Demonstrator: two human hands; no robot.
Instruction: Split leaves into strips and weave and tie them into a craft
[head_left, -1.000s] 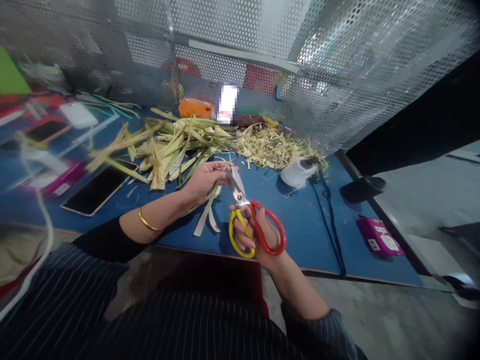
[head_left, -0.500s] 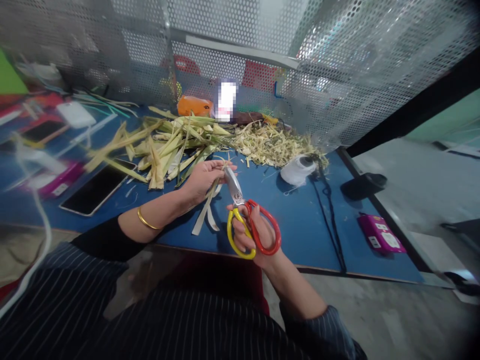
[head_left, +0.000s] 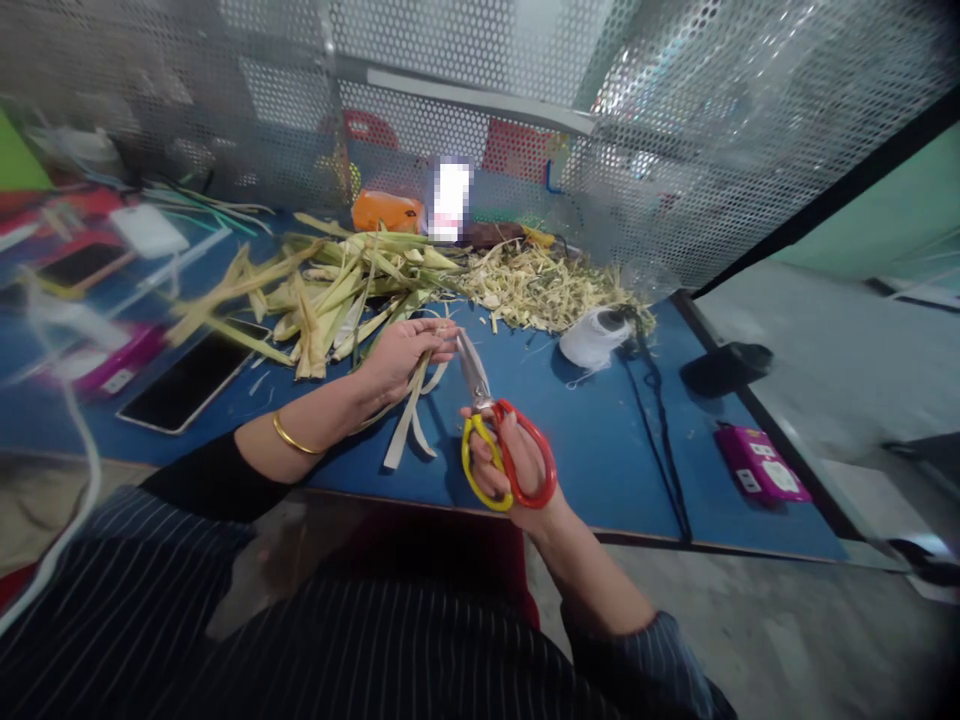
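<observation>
My left hand (head_left: pixel 401 357) pinches a few pale dried leaf strips (head_left: pixel 409 425), whose long ends hang down over the blue table. Their short tips at my fingertips are mostly hidden by the fingers. In my right hand (head_left: pixel 517 460) is a pair of scissors (head_left: pixel 478 385) with one yellow and one red handle loop. The blades point up and away from me, with the tips close beside my left fingertips. Behind my left hand lies a heap of long yellow-green leaves (head_left: pixel 345 290). Short trimmed scraps (head_left: pixel 536 285) are piled to its right.
A white thread spool (head_left: pixel 596 338) lies right of my hands, near a black cord (head_left: pixel 660 450). Further right are a black cylinder (head_left: pixel 726 370) and a purple packet (head_left: pixel 761 465). A dark phone (head_left: pixel 195 378) rests at left. A perforated metal panel (head_left: pixel 465 60) stands behind the table.
The scissors have drawn slightly back and right from my left fingertips. The loose strip tips that stuck up above those fingers no longer show.
</observation>
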